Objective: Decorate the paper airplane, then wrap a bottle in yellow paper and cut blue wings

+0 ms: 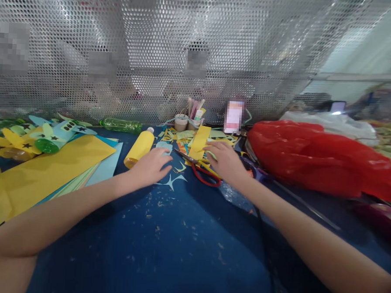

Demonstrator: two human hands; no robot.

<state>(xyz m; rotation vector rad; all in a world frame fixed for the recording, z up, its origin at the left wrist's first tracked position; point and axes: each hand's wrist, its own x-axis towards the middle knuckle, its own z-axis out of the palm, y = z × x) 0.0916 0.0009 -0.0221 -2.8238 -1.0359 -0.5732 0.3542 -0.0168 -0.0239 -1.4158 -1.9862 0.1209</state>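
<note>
My left hand [153,165] is over the table with its fingers apart, beside a pale blue paper piece [164,147]. A bottle wrapped in yellow paper [139,149] lies just left of it. My right hand [225,162] reaches over the paper scraps, fingers stretched out near a yellow paper strip [201,138]. A bit of green shows at its fingertips; whether they touch it I cannot tell. Red-handled scissors [207,180] lie between my hands, blades pointing left. Pale blue offcuts [171,182] rest below them.
Yellow card sheets [66,164] and bottle-and-paper planes [56,137] are at left. A green bottle [121,125] lies behind. Cups of sticks [181,123] and a propped phone [234,117] stand before the perforated metal screen [194,46]. A red plastic bag [313,157] is at right.
</note>
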